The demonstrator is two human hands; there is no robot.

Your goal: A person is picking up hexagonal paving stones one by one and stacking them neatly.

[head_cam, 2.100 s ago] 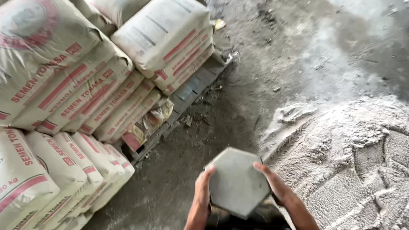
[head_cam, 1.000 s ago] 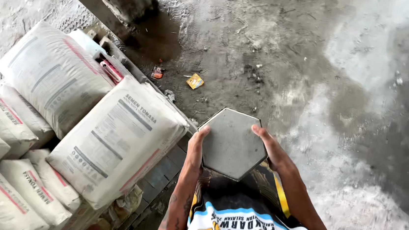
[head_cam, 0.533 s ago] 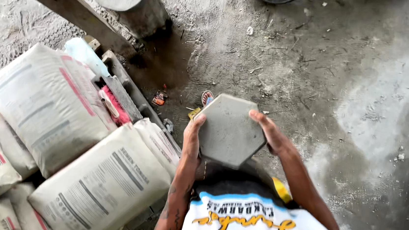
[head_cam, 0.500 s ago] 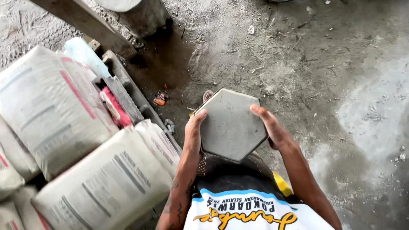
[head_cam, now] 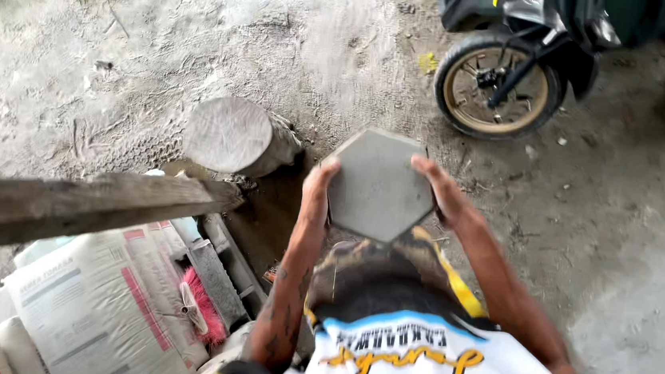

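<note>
The left hand (head_cam: 318, 187) and right hand (head_cam: 438, 190) clasp the grey hexagonal paving block (head_cam: 379, 185) between them, lifted, not yet set down, with a motorbike wheel (head_cam: 498, 88) beyond them.

Motorcycle (head_cam: 570, 39) cut off by far edge above its front wheel (head_cam: 497, 89); wooden beam (head_cam: 82, 205) and cement sacks (head_cam: 89, 310) run off left; hexagonal paver (head_cam: 379, 185) hides both palms.
</note>
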